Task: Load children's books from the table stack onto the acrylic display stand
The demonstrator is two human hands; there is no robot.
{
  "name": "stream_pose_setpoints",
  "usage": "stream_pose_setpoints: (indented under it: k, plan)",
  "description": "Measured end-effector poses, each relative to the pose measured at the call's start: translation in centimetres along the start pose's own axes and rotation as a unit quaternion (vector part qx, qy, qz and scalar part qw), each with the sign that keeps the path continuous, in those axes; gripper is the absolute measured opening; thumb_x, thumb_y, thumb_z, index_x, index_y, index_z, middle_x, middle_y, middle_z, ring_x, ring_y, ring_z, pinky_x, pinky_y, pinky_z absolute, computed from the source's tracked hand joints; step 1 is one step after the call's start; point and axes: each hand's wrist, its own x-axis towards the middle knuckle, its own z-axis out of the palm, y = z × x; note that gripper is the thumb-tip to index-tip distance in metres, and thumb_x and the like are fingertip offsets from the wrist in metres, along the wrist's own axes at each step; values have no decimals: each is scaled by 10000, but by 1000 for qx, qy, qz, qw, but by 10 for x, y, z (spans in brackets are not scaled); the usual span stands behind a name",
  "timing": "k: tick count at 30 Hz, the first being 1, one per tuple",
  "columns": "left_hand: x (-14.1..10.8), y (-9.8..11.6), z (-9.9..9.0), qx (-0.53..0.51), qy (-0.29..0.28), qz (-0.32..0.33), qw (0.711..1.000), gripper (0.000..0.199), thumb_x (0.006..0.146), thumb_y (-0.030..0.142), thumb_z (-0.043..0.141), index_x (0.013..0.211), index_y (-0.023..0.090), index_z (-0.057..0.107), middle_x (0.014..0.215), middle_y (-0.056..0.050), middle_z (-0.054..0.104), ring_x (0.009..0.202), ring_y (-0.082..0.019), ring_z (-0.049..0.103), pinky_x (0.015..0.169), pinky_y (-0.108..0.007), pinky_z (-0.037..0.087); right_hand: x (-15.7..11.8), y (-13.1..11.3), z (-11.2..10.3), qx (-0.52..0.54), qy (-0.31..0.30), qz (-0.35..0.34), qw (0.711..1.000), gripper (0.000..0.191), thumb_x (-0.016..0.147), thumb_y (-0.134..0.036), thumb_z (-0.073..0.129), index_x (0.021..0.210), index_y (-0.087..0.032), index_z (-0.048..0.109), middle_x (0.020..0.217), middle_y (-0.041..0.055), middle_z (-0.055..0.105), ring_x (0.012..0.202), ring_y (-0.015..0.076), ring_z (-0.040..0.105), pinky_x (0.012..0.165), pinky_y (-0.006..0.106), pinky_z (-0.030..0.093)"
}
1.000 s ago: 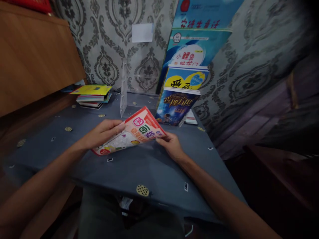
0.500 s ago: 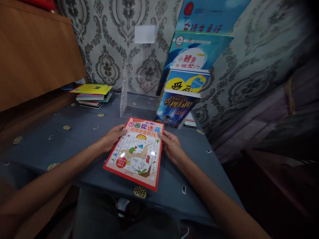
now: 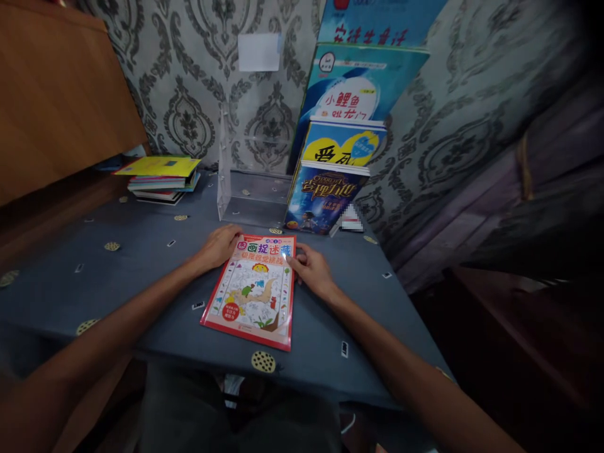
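A red-bordered children's picture book (image 3: pixel 252 292) lies flat, or almost flat, near the front of the cloth-covered table, its cover facing up. My left hand (image 3: pixel 221 245) holds it by the top left corner, with the fingers partly hidden at the edge. On the other side, my right hand (image 3: pixel 312 269) pinches the upper right edge, thumb on the cover and fingers beside and under it. Just behind the book stands a clear acrylic rack (image 3: pixel 224 182), with a blue storybook (image 3: pixel 325 198) in its right front tier.
Behind the blue storybook, a yellow-and-blue book (image 3: pixel 325 141) and a teal book (image 3: pixel 368 72) rise in tiers. A stack of books (image 3: pixel 160 182) sits at the back left beside a wooden cabinet (image 3: pixel 66 88). Patterned wallpaper (image 3: pixel 189 119) covers the wall behind.
The picture book has come down toward the tabletop and lies flatter, with both hands still at its upper edges. The view has shifted a little, moving the background left and up.
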Motion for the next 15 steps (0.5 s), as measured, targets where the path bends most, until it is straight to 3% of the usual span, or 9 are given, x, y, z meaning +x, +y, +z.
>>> stream_pose_setpoints:
  k: [4,6,11,15]
  plan:
    - [4,-7,14,-6,25,1,1000,319,931,202,358,1059,140,643,1058,-126,689,988,-247,627,906,-402,500,-6,-2,-8,-209,111,-89,968,430,880,-294,563,1295,-184,588,860,54,716,764,218,667,736,350,544]
    - [2,-11,16,-21,37,11,999,305,930,193,361,1070,146,628,1062,-116,692,991,-236,623,911,-391,497,-7,-9,-6,-262,107,-142,949,394,929,-281,511,1303,-198,600,1028,109,714,952,276,658,869,424,536]
    - [-5,-12,18,-4,46,35,998,269,938,197,390,1093,166,608,1069,-97,683,992,-222,603,926,-378,483,5,-33,25,-271,-93,-266,921,428,1013,-283,395,1413,-199,520,1379,131,608,1297,274,537,1121,484,419]
    - [-8,-8,19,27,39,28,998,286,954,196,386,1139,168,602,1106,-112,671,1028,-240,591,952,-404,469,20,-35,49,-292,-168,-279,899,496,1015,-330,432,1482,-164,436,1555,149,437,1473,265,356,1222,523,278]
